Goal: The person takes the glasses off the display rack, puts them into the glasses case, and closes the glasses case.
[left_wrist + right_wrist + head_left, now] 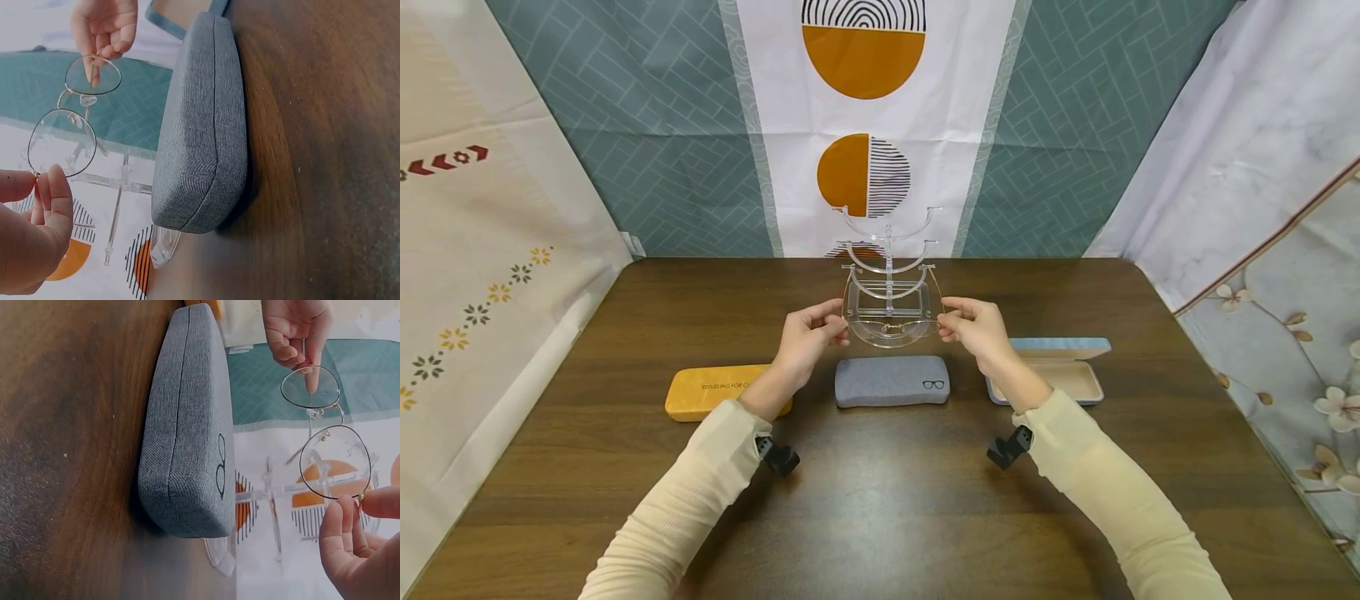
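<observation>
A pair of thin-rimmed eyeglasses (94, 144) is held up between both hands, lenses toward me and temples pointing away. My left hand (809, 335) pinches the frame at its left hinge between thumb and fingers. At the opposite hinge, my right hand (976, 329) pinches it the same way. Right behind the glasses stands a clear tiered display rack (889, 262) with curved arms; the temples overlap its lowest arm in the head view. Below and nearer lies a closed grey glasses case (891, 382) with a small glasses print, seen large in both wrist views.
A closed yellow glasses case (700, 392) lies on the left, partly behind the left forearm. On the right, a blue case (1086, 379) lies with its lid up, partly covered by the right wrist. All stand on a dark wooden table (880, 508) with patterned cloth behind.
</observation>
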A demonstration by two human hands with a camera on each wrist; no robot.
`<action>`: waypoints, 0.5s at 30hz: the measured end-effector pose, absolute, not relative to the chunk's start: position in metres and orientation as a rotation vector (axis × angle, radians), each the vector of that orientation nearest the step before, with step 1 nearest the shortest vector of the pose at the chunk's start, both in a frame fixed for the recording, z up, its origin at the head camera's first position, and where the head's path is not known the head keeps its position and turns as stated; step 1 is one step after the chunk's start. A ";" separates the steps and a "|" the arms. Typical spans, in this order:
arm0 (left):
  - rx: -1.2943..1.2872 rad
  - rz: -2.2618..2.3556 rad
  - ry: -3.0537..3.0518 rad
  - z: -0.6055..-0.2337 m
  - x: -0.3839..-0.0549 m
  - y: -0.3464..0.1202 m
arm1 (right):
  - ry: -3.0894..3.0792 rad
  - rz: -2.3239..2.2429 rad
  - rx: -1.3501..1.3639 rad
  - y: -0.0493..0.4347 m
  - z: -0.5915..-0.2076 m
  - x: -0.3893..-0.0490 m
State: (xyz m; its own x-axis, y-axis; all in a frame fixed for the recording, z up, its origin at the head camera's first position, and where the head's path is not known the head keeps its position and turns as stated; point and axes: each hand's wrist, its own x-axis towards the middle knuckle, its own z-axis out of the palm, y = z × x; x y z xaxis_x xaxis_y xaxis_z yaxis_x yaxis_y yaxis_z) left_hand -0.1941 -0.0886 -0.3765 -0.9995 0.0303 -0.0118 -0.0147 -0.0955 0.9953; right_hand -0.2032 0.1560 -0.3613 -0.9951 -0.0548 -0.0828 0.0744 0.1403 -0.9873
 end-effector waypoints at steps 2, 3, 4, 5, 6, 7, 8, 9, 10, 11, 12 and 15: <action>0.027 2.303 2.081 -0.377 -0.192 -0.090 | 2.300 -1.992 0.008 0.157 -0.361 -0.201; 0.035 2.305 2.075 -0.377 -0.191 -0.090 | 2.301 -1.989 0.001 0.157 -0.361 -0.200; 0.046 2.306 2.070 -0.378 -0.191 -0.091 | 2.303 -1.986 -0.007 0.157 -0.361 -0.198; 0.049 2.312 2.060 -0.378 -0.190 -0.091 | 2.301 -1.987 -0.008 0.157 -0.360 -0.197; 0.052 2.322 2.047 -0.378 -0.189 -0.092 | 2.302 -1.986 -0.012 0.158 -0.360 -0.196; 0.055 2.328 2.034 -0.378 -0.188 -0.092 | 2.301 -1.987 -0.016 0.158 -0.360 -0.194; 0.059 2.334 2.024 -0.378 -0.187 -0.093 | 2.298 -1.991 -0.020 0.157 -0.359 -0.193; 0.059 2.340 2.015 -0.378 -0.187 -0.093 | 2.295 -1.996 -0.021 0.157 -0.359 -0.192; 0.059 2.346 2.008 -0.378 -0.186 -0.093 | 2.291 -2.005 -0.026 0.157 -0.359 -0.191; 0.054 2.352 2.000 -0.378 -0.185 -0.093 | 2.286 -2.012 -0.026 0.157 -0.359 -0.190; 0.055 2.356 1.993 -0.378 -0.184 -0.094 | 2.283 -2.018 -0.034 0.157 -0.359 -0.189; 0.059 2.359 1.991 -0.376 -0.180 -0.094 | 2.278 -2.025 -0.048 0.156 -0.359 -0.187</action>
